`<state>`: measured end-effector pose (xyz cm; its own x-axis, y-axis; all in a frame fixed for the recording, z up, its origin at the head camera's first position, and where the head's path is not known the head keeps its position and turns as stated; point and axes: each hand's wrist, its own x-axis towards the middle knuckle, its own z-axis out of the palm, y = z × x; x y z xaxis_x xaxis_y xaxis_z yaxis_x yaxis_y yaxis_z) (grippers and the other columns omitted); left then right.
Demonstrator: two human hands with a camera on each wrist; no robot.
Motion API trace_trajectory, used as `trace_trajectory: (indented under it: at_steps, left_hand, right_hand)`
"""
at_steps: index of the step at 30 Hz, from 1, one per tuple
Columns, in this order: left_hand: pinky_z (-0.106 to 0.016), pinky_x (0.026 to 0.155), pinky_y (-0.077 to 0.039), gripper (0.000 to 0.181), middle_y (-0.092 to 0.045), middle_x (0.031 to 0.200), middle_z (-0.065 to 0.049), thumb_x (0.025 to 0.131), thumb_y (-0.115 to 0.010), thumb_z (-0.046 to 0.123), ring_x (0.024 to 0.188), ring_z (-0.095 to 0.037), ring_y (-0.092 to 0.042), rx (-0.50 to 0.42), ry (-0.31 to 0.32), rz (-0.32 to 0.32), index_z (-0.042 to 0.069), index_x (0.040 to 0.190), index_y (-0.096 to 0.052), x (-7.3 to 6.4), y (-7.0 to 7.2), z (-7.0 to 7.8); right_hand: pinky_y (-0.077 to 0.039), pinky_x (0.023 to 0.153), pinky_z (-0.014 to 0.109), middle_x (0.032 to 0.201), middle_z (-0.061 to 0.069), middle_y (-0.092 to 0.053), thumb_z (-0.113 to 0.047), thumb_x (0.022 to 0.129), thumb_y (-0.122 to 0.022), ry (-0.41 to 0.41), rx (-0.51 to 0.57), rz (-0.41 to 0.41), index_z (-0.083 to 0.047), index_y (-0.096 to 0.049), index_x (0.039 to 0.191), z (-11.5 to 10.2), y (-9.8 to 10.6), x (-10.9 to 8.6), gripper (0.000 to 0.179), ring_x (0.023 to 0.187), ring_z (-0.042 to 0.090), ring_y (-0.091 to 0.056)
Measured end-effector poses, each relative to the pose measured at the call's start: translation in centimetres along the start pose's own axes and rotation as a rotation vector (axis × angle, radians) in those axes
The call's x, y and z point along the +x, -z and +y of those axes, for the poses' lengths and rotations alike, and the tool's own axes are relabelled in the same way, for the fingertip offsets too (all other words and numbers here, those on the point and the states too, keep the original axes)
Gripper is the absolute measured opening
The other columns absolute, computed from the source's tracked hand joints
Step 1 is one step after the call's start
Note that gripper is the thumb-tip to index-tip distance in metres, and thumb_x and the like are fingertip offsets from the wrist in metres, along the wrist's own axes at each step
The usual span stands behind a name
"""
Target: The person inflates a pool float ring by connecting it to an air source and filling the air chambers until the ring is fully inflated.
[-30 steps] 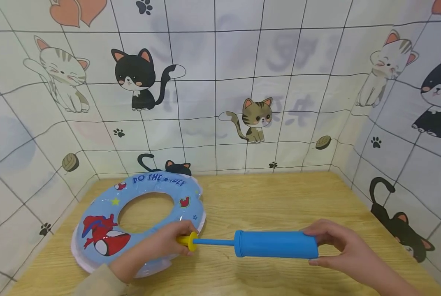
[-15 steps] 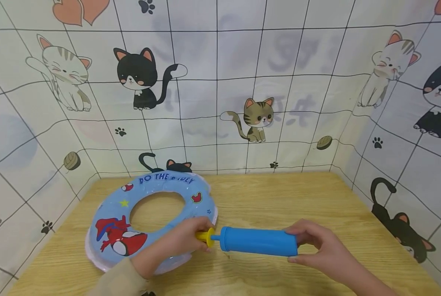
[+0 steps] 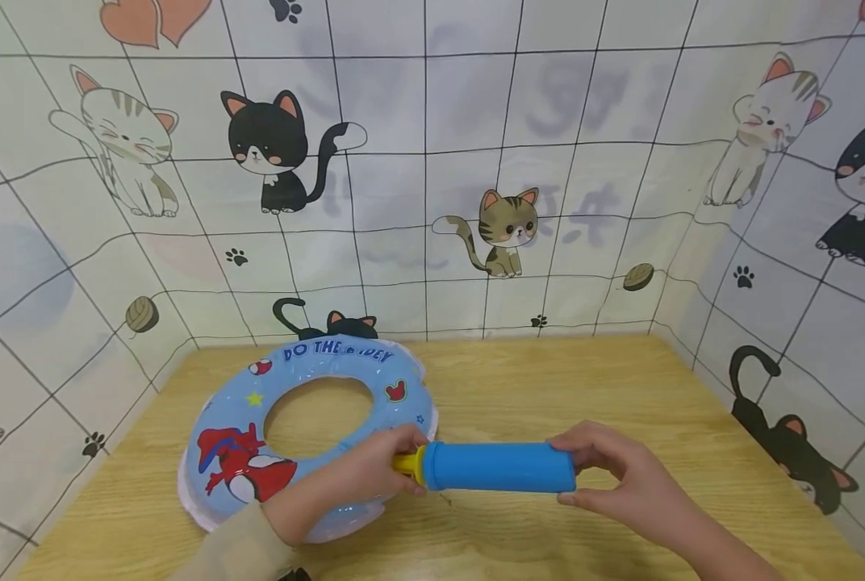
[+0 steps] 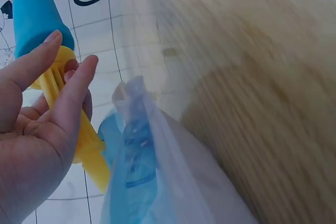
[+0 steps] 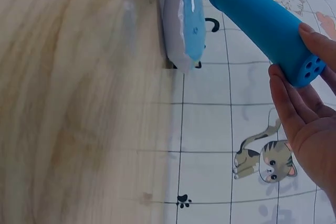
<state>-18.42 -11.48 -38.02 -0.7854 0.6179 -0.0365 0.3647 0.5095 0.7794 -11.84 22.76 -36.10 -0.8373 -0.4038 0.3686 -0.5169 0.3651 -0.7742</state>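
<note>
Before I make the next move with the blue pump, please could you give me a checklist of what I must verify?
1. Left grip holds the yellow handle: ok.
2. Right grip holds the blue pump by its opposite end: ok.
3. Handle pushed in against the pump, no rod showing: ok.
4. Swim ring resting on the table: ok.
5. Hose joining pump and ring: not ok, none visible.
6. Ring's valve open: cannot tell, no valve visible.

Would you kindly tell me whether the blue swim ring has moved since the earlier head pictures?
Yes: the blue swim ring has shifted rightward in the head view, judged against the brown striped cat printed on the wall.
</note>
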Motion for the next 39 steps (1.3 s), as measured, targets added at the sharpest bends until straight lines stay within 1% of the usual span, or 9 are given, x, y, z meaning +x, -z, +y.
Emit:
trace_trajectory:
  at_steps: [4,8,15,22,24,26,33,36,39]
  left_hand:
    - [-0.026,0.072,-0.045,0.039,-0.065,0.089,0.005,0.078,-0.082,0.008,0.078,-0.016,-0.055,0.003,0.011,0.006,0.012,0.107,-0.056,-0.3,0.7,-0.8]
    - [-0.027,0.071,-0.044,0.04,-0.064,0.087,0.005,0.078,-0.082,0.008,0.078,-0.017,-0.053,0.022,0.01,0.006,0.01,0.109,-0.057,-1.0,1.6,-1.8]
    - [-0.029,0.074,-0.045,0.04,-0.063,0.088,0.006,0.079,-0.082,0.012,0.083,-0.019,-0.054,0.021,0.041,-0.005,0.012,0.11,-0.057,-2.1,3.2,-3.1]
    - [-0.029,0.073,-0.045,0.038,-0.064,0.088,0.005,0.079,-0.082,0.011,0.082,-0.021,-0.055,-0.003,0.037,0.01,0.012,0.107,-0.057,-2.8,4.0,-3.7]
    - [-0.028,0.073,-0.045,0.036,-0.065,0.089,0.005,0.079,-0.082,0.011,0.082,-0.021,-0.055,-0.005,0.032,0.015,0.012,0.106,-0.058,-2.7,3.9,-3.6]
    - [-0.028,0.072,-0.045,0.035,-0.064,0.089,0.005,0.079,-0.082,0.011,0.082,-0.02,-0.055,-0.002,0.035,0.025,0.012,0.105,-0.059,-2.5,3.6,-3.4]
    - [-0.026,0.067,-0.046,0.034,-0.065,0.089,0.004,0.076,-0.084,0.007,0.077,-0.019,-0.055,-0.012,0.018,0.075,0.009,0.103,-0.063,-1.2,1.8,-2.2]
    - [-0.027,0.068,-0.047,0.036,-0.066,0.092,0.002,0.075,-0.084,0.007,0.078,-0.019,-0.055,-0.022,0.037,0.086,0.007,0.105,-0.063,-0.7,1.0,-1.4]
    - [-0.029,0.07,-0.049,0.038,-0.066,0.094,0.001,0.075,-0.085,0.007,0.079,-0.02,-0.055,-0.026,0.08,0.097,0.009,0.106,-0.063,-0.2,0.4,-0.7]
  right_hand:
    - [-0.053,0.082,0.026,0.114,0.001,-0.062,-0.007,0.076,-0.083,0.016,-0.013,0.001,-0.012,-0.063,0.123,0.0,1.0,-0.2,0.052,0.088,0.019,-0.066]
    - [-0.053,0.082,0.025,0.117,0.002,-0.061,-0.002,0.076,-0.082,0.031,-0.014,0.005,-0.007,-0.061,0.125,0.0,2.0,-0.8,0.054,0.091,0.018,-0.065]
    - [-0.052,0.082,0.023,0.123,0.003,-0.06,0.014,0.073,-0.077,0.105,-0.02,0.043,0.0,-0.057,0.128,0.5,3.7,-2.1,0.06,0.098,0.015,-0.064]
    - [-0.052,0.082,0.02,0.126,0.002,-0.058,0.023,0.069,-0.074,0.135,-0.047,0.086,0.005,-0.056,0.128,0.8,5.1,-3.0,0.065,0.104,0.009,-0.061]
    - [-0.052,0.082,0.02,0.125,0.003,-0.058,0.024,0.069,-0.073,0.141,-0.03,0.086,0.007,-0.055,0.128,0.8,5.2,-3.2,0.065,0.104,0.01,-0.061]
    - [-0.052,0.081,0.021,0.124,0.002,-0.058,0.024,0.069,-0.073,0.125,-0.025,0.096,0.006,-0.055,0.128,0.7,5.0,-3.2,0.064,0.104,0.01,-0.062]
    - [-0.053,0.078,0.02,0.118,-0.003,-0.061,0.015,0.07,-0.078,0.028,-0.084,0.171,0.002,-0.059,0.123,0.3,3.7,-2.7,0.058,0.094,0.011,-0.065]
    - [-0.053,0.078,0.02,0.117,-0.004,-0.061,0.011,0.073,-0.078,-0.008,-0.077,0.176,0.0,-0.06,0.124,0.3,3.0,-2.5,0.055,0.092,0.012,-0.065]
    - [-0.053,0.078,0.021,0.116,-0.003,-0.062,0.006,0.075,-0.079,-0.056,-0.055,0.173,-0.002,-0.06,0.124,0.4,2.3,-2.2,0.053,0.091,0.014,-0.066]
